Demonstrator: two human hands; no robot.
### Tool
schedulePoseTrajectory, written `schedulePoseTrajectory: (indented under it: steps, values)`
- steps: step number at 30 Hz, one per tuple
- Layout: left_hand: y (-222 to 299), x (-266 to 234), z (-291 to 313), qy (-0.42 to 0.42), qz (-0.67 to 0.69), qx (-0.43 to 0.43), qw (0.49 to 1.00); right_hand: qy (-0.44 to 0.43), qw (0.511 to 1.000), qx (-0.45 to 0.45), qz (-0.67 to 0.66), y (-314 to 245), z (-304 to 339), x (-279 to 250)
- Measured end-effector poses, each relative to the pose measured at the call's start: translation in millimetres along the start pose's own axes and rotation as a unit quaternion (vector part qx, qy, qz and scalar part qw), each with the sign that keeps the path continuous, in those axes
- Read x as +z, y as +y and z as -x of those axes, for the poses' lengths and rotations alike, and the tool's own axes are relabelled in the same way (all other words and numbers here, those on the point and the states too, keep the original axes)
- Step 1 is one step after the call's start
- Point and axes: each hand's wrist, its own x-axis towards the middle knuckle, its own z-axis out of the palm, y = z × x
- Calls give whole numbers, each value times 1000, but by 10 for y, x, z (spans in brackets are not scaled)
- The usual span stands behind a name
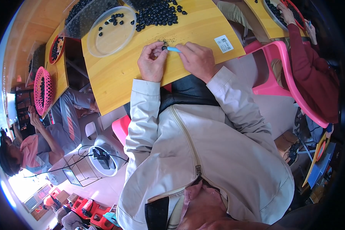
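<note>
Between the thumb and fingers of my left hand (151, 64) is a small black round part (164, 48), pinched just above the yellow table (115, 82). My right hand (198, 60) grips a slim tool with a light blue handle (174, 49). Its tip meets the black part; the tip's shape is too small to make out. Dark crumbs (168, 40) lie scattered on the wood just beyond my fingers. Farther off spreads a heap of similar black round parts (157, 15), some showing a pale centre.
A shallow round clear container (113, 44) holds a few black parts left of the heap. A white printed label (223, 44) is stuck at the table's right. People work at neighbouring tables, beside a pink basket (38, 92) and a pink chair (281, 57). A white bin (103, 161) stands lower left.
</note>
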Motion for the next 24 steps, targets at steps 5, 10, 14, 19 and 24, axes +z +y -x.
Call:
schedulePoseTrajectory:
  steps: [5,10,14,19,24]
  values:
    - [77,30,4,-3,19,-14,1000,0,1000,15,7,28,-8,20]
    - [105,35,21,-10,42,-7,999,0,999,37,14,58,-28,28]
    - [113,46,22,-5,51,-14,999,16,999,39,-6,42,-21,10]
    - [82,27,21,-5,41,-13,999,6,1000,14,-11,4,-20,-21]
    - [90,35,20,-5,25,-6,1000,26,1000,-13,-3,13,-8,-1]
